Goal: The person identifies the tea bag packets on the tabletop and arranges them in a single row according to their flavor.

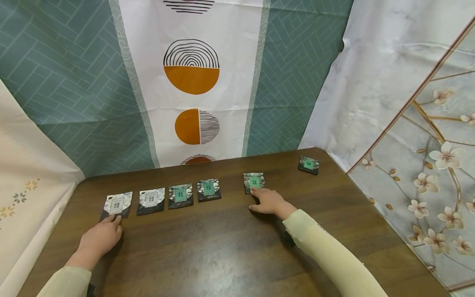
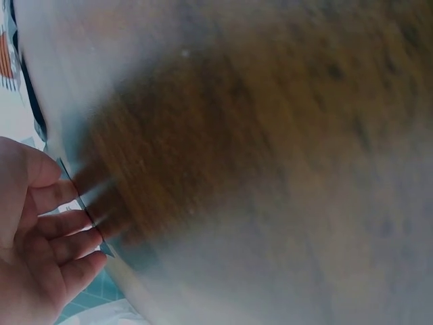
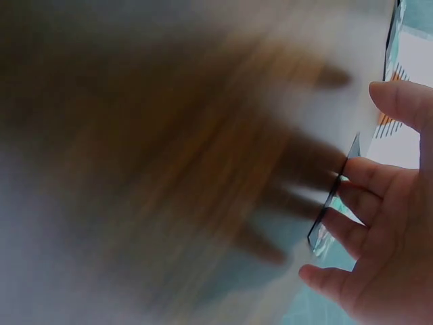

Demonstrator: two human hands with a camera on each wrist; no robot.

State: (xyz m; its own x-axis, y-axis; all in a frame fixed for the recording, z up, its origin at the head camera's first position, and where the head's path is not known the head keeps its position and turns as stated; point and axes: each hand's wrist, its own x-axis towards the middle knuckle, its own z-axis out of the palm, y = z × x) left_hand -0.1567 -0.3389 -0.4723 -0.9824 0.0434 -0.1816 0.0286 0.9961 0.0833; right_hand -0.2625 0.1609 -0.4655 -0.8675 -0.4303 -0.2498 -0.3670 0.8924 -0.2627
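Observation:
Flat, square-looking packets with dark lower parts and patterned tops lie on the brown table. My left hand (image 1: 99,239) touches the near part of the leftmost packet (image 1: 118,203), which has a pale label. Farther right, my right hand (image 1: 270,202) rests its fingertips on the near side of a green-labelled packet (image 1: 254,180). In the right wrist view that packet (image 3: 331,196) shows edge-on under extended, spread fingers. The left wrist view shows the left fingers (image 2: 71,233) loosely extended against the packet's thin edge.
Between the hands lie another pale-labelled packet (image 1: 151,201) and two green-labelled ones, a left packet (image 1: 180,195) and a right packet (image 1: 208,189). One more packet (image 1: 309,164) lies near the far right corner of the table (image 1: 208,247). A patterned curtain (image 1: 200,82) hangs behind the back edge.

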